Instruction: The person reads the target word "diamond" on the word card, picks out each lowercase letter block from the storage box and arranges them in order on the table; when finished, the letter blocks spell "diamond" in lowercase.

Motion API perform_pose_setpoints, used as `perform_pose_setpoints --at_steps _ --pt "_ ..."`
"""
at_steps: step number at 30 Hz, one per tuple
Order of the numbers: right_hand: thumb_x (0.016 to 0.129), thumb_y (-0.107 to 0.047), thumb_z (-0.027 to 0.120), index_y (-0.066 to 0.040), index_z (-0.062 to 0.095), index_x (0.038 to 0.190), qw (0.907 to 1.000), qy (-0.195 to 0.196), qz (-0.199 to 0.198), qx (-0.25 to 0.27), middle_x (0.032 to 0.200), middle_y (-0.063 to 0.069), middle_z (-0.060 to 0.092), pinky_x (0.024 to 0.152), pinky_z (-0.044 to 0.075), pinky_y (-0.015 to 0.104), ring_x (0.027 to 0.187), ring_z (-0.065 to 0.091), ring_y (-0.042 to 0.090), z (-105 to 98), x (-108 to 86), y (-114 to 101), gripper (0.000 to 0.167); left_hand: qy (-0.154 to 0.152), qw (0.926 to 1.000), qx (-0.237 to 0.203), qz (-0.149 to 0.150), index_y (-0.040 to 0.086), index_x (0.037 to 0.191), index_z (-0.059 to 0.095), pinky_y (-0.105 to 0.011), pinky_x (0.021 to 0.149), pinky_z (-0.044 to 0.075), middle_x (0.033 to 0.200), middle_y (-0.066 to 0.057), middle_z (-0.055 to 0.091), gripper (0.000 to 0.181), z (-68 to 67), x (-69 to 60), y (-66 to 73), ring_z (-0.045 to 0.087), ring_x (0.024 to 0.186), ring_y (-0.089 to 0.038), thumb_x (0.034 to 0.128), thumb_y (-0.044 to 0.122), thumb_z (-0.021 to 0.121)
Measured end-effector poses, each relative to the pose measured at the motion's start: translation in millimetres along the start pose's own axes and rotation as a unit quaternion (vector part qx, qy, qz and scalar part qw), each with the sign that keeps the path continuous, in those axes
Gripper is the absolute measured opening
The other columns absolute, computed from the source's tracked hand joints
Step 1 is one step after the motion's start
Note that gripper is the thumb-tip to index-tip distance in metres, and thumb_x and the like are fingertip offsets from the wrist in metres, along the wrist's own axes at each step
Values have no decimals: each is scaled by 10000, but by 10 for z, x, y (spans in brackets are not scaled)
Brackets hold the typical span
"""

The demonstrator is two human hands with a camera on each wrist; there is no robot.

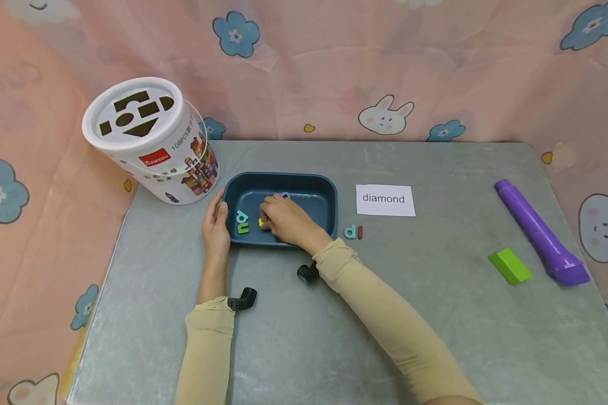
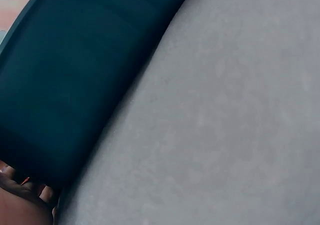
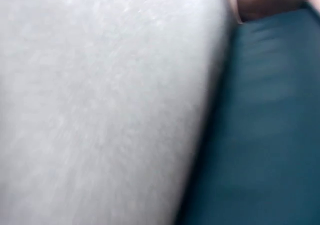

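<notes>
A dark blue tray (image 1: 314, 197) lies on the table. My left hand (image 1: 215, 230) grips its left end, thumb near the rim; in the left wrist view part of that hand (image 2: 22, 202) shows below the tray's side wall (image 2: 75, 85). My right hand (image 1: 289, 222) reaches into the tray with bent fingers, and a small yellow letter (image 1: 260, 223) peeks out at its fingertips. Left of it in the tray lie a teal letter (image 1: 241, 217) and a green letter (image 1: 242, 228). A purple letter (image 1: 285, 195) is partly hidden behind the right hand.
Right of the tray is a white card (image 1: 385, 200) reading "diamond", with a teal d (image 1: 351, 232) and a red-brown i (image 1: 360, 232) below. A white bucket (image 1: 154, 140) stands at back left. Far right lie a green block (image 1: 510, 266) and a purple tube-like object (image 1: 542, 233).
</notes>
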State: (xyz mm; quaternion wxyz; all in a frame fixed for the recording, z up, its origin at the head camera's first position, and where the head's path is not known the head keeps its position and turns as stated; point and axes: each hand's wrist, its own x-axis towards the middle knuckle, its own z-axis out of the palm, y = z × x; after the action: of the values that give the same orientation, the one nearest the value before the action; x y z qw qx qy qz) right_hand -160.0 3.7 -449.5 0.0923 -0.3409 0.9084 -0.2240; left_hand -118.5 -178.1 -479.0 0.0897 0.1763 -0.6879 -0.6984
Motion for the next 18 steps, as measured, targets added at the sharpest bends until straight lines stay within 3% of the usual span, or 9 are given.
perform_pose_setpoints --at_steps 5,9,12,15,16,18 --pt "1056 -139 656 -55 653 1105 9906 464 -81 1283 1103 73 676 861 524 347 951 589 202 -150 -234 71 97 25 9999 38 112 89 1570 517 -379 1311 268 1656 -66 480 438 12 1 -2 392 1559 -192 1150 197 454" --pt "1061 -54 622 -23 679 1274 9687 1184 -195 2172 1194 106 714 858 542 359 974 635 248 -260 -483 151 222 26 9999 42 98 82 1576 506 -386 1313 264 1662 -77 470 442 13 -1 0 382 1566 -206 1151 191 451" --pt "1066 -30 602 9 716 1251 9347 1767 -99 3081 1175 153 734 860 593 357 942 680 328 -289 -672 227 220 39 10000 34 72 87 1579 503 -386 1312 265 1666 -72 467 444 14 -2 11 378 1569 -209 1151 191 450" --pt "1054 14 604 76 708 1213 8853 2231 84 4079 1149 215 724 873 635 351 938 724 334 -301 -870 306 200 41 10000 42 39 93 1579 505 -382 1312 265 1667 -61 465 443 14 1 19 376 1569 -201 1152 194 450" --pt "1045 31 612 91 696 1222 8731 2318 145 4287 1147 226 713 878 637 335 947 737 308 -307 -938 337 205 43 10000 68 25 99 1579 507 -383 1311 268 1666 -55 467 442 14 0 21 379 1567 -198 1152 200 450" --pt "1005 87 642 119 679 1239 8588 2470 210 4482 1153 233 692 883 629 282 951 741 213 -326 -1075 402 240 42 10000 70 11 100 1581 505 -386 1312 267 1670 -54 462 444 13 3 19 376 1568 -201 1152 202 450"
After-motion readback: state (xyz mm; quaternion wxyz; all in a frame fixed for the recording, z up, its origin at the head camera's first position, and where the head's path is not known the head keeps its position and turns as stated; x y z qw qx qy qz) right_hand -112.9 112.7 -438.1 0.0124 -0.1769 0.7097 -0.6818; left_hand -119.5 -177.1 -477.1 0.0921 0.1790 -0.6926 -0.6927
